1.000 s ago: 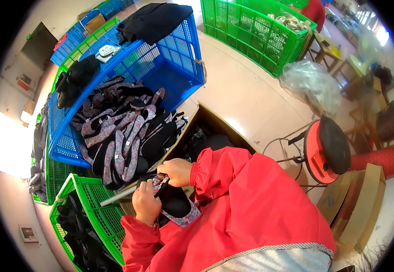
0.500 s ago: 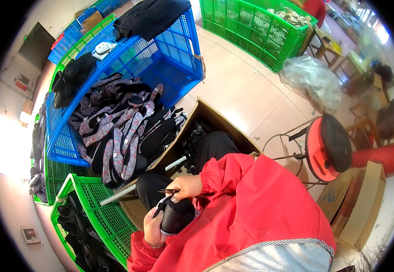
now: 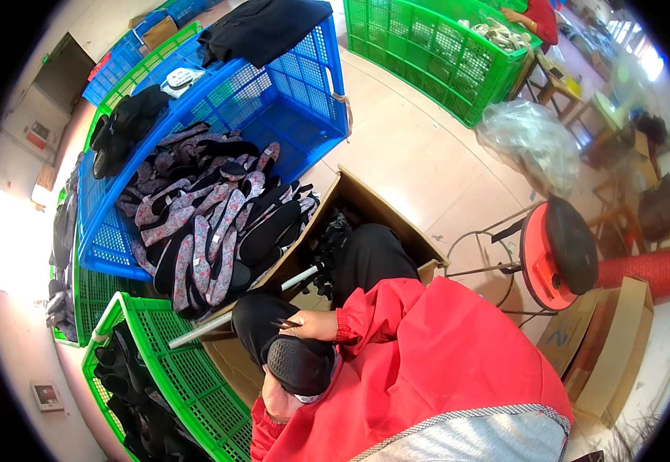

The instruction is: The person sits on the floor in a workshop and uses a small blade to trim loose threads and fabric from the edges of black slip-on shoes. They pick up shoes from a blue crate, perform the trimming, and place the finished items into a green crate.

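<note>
A black shoe with a textured sole and a bit of patterned fabric at its edge rests over my lap, sole turned up. My left hand grips it from below and the left, its fingers partly hidden behind the shoe. Just above the shoe, my right hand is closed round dark thread snips, whose tips point left. Red sleeves cover both my forearms. To the left, a heap of floral-patterned and black shoes spills out of a blue crate.
An open cardboard box with dark pieces inside stands by my knees, a pale pole beside it. A green crate of black shoes is at lower left. Right of me are a round black-topped stool and flattened cardboard.
The shoe has turned so its sole faces up. My left hand has shifted right and lower beneath it. My right hand has moved slightly, still holding the snips.
</note>
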`<state>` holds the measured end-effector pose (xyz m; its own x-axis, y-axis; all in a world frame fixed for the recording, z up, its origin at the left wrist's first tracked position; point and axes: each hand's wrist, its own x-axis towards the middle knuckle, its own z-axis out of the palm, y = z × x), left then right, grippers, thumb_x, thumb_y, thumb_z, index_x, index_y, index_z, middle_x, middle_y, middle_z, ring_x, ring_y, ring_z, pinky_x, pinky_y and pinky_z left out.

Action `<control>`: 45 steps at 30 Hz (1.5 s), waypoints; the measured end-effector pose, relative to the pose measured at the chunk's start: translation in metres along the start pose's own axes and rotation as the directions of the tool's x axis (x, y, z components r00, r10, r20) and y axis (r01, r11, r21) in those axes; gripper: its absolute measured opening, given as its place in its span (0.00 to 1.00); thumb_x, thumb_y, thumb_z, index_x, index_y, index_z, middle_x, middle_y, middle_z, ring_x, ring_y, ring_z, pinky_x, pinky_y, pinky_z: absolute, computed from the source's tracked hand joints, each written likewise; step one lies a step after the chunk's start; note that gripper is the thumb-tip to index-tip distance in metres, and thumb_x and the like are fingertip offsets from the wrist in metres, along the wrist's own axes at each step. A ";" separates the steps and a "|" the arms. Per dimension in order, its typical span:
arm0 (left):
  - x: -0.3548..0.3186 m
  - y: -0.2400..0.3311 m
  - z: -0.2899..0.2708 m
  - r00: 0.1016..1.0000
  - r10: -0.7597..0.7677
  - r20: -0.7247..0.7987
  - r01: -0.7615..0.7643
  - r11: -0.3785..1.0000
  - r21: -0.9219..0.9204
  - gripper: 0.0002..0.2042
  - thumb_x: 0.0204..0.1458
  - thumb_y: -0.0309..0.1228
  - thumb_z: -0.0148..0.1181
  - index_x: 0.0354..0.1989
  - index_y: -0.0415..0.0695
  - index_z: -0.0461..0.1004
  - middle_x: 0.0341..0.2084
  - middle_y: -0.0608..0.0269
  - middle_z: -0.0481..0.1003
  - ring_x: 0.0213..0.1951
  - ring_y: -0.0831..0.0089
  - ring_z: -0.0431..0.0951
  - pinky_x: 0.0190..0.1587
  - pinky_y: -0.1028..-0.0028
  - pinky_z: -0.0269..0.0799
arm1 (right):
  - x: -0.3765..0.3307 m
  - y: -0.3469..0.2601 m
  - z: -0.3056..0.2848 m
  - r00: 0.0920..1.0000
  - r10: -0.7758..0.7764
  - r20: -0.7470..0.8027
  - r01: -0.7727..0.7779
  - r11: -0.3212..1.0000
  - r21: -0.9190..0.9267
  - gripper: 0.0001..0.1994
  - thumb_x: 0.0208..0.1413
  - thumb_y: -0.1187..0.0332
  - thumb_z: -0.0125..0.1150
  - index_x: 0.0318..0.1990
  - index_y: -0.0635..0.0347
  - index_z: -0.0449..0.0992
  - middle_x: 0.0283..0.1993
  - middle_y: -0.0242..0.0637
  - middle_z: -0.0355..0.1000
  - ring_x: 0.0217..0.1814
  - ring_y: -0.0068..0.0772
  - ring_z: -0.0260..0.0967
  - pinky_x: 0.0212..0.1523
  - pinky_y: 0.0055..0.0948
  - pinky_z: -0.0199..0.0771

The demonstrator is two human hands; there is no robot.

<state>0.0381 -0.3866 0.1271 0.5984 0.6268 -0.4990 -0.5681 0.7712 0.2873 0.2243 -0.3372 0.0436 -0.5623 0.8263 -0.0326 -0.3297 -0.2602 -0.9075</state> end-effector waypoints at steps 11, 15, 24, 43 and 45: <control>0.024 0.005 -0.010 0.964 0.025 0.265 -0.047 0.996 0.076 0.27 0.57 0.40 0.60 0.62 0.41 0.65 0.60 0.55 0.68 0.59 0.58 0.70 0.65 0.54 0.62 | 0.006 0.013 0.002 0.994 -0.095 -0.056 0.102 0.984 0.147 0.15 0.64 0.61 0.55 0.46 0.64 0.78 0.42 0.28 0.76 0.43 0.17 0.69 0.48 0.25 0.71; 0.036 0.007 -0.006 0.967 0.061 0.245 -0.081 0.994 0.069 0.26 0.54 0.36 0.63 0.60 0.40 0.66 0.56 0.55 0.72 0.55 0.58 0.73 0.62 0.54 0.66 | 0.005 0.008 0.002 0.990 -0.118 -0.070 0.133 0.958 0.256 0.13 0.64 0.63 0.55 0.46 0.64 0.78 0.42 0.27 0.76 0.44 0.17 0.69 0.49 0.24 0.71; 0.039 0.002 0.024 0.936 0.195 0.292 -0.243 0.960 0.137 0.25 0.52 0.25 0.64 0.59 0.36 0.66 0.52 0.51 0.74 0.52 0.60 0.76 0.56 0.60 0.73 | 0.006 0.011 0.003 0.939 -0.187 -0.288 0.284 0.893 0.348 0.07 0.59 0.70 0.60 0.42 0.62 0.76 0.39 0.27 0.75 0.38 0.16 0.69 0.43 0.22 0.71; 0.025 0.014 0.030 0.619 0.784 -0.041 -0.706 0.579 0.407 0.14 0.57 0.17 0.52 0.50 0.39 0.72 0.40 0.69 0.75 0.35 0.81 0.73 0.37 0.79 0.69 | -0.013 0.031 0.016 0.989 0.021 -0.148 0.037 0.924 0.380 0.14 0.57 0.67 0.63 0.47 0.59 0.69 0.26 0.26 0.65 0.17 0.15 0.54 0.19 0.18 0.50; 0.031 0.015 0.021 0.612 0.790 -0.030 -0.703 0.561 0.437 0.19 0.55 0.16 0.53 0.57 0.40 0.70 0.45 0.66 0.76 0.37 0.82 0.74 0.34 0.80 0.67 | -0.015 0.024 0.017 0.986 0.069 -0.154 -0.006 0.927 0.376 0.16 0.54 0.68 0.66 0.48 0.58 0.69 0.28 0.26 0.66 0.19 0.15 0.57 0.20 0.18 0.53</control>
<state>0.0601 -0.3534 0.1325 -0.0997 0.9897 -0.1032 -0.4925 0.0411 0.8694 0.2118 -0.3641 0.0297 -0.4600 0.8735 -0.1596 -0.5871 -0.4340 -0.6834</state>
